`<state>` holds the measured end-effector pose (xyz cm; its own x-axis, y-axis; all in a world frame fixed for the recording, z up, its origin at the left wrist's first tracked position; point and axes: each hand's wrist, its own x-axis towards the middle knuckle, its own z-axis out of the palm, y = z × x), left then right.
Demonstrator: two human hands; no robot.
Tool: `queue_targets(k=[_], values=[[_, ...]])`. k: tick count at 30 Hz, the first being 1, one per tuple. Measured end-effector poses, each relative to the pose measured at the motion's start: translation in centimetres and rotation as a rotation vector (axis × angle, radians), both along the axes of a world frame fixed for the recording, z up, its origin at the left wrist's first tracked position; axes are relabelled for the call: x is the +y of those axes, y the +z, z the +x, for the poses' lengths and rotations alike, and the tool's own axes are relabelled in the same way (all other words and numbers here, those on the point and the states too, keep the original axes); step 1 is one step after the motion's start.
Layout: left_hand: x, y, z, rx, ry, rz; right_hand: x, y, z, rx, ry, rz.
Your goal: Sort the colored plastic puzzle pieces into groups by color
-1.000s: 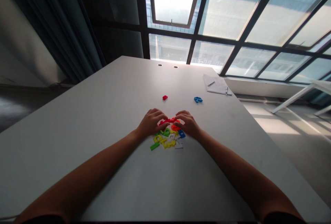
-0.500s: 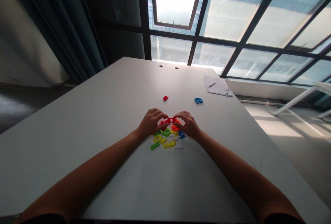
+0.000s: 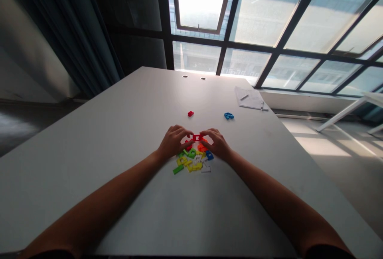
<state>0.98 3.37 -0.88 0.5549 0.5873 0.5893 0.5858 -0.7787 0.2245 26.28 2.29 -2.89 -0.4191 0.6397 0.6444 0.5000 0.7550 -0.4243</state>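
Observation:
Between my two hands is a small red plastic piece [image 3: 197, 137] with openings in it. My left hand [image 3: 172, 141] pinches its left end, and my right hand [image 3: 218, 142] pinches its right end. Just below lies a pile of small plastic pieces: an orange one [image 3: 202, 145], another red one [image 3: 188, 145] partly behind my left fingers, a green one [image 3: 192, 153], a blue one [image 3: 209, 155], several yellow ones [image 3: 196, 167] and white ones [image 3: 206, 169]. A flat green piece [image 3: 178, 169] rests at the pile's near left edge.
Farther up the white table [image 3: 125, 115] sit a lone red piece [image 3: 190, 113] and a blue cluster [image 3: 229, 116]. Sheets of paper [image 3: 253, 98] with pens lie by the right edge. Two round holes are set near the far edge, before the windows.
Both hands keep their pinch on the red piece, with hardly any movement. The whole view has shifted very slightly.

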Motion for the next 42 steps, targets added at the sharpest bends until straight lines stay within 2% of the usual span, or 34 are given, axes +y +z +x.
queue_targets(k=[2,5,8,12,15,17,22,26,30,35,39,42], values=[[0.3,0.1,-0.2,-0.031,0.074,0.016,0.0,0.0,0.0,-0.009,-0.019,-0.028],[1.3,0.1,-0.9,-0.108,0.278,0.025,0.1,0.0,-0.2,-0.025,-0.046,-0.067],[2.6,-0.3,-1.9,-0.081,0.432,-0.044,0.1,0.1,-0.3,-0.053,-0.063,-0.093],[3.8,-1.0,-2.8,-0.037,0.514,-0.144,0.2,0.0,-0.2,-0.076,-0.047,-0.102],[4.0,-1.4,-2.9,-0.032,0.534,-0.142,0.2,-0.1,-0.2,-0.07,-0.046,-0.102],[4.0,-1.6,-2.7,0.018,0.508,-0.134,0.2,0.0,-0.2,-0.067,-0.042,-0.1],[4.2,-2.2,-2.6,0.072,0.334,-0.106,0.2,0.2,-0.3,-0.079,-0.038,-0.089],[4.5,-2.6,-2.6,0.077,0.28,-0.146,0.2,0.2,-0.3,-0.091,-0.027,-0.079],[4.2,-2.1,-2.6,0.079,0.216,-0.164,-0.2,0.8,-0.1,-0.178,0.058,-0.08],[3.3,-1.1,-2.3,0.11,0.009,-0.188,-0.8,1.5,-0.2,-0.377,0.197,-0.124],[2.6,-0.8,-2.1,0.132,-0.096,-0.223,-0.4,1.0,-0.3,-0.358,0.136,-0.151],[2.3,-0.6,-2.0,0.128,-0.095,-0.255,0.0,0.5,-0.2,-0.305,0.091,-0.128]])
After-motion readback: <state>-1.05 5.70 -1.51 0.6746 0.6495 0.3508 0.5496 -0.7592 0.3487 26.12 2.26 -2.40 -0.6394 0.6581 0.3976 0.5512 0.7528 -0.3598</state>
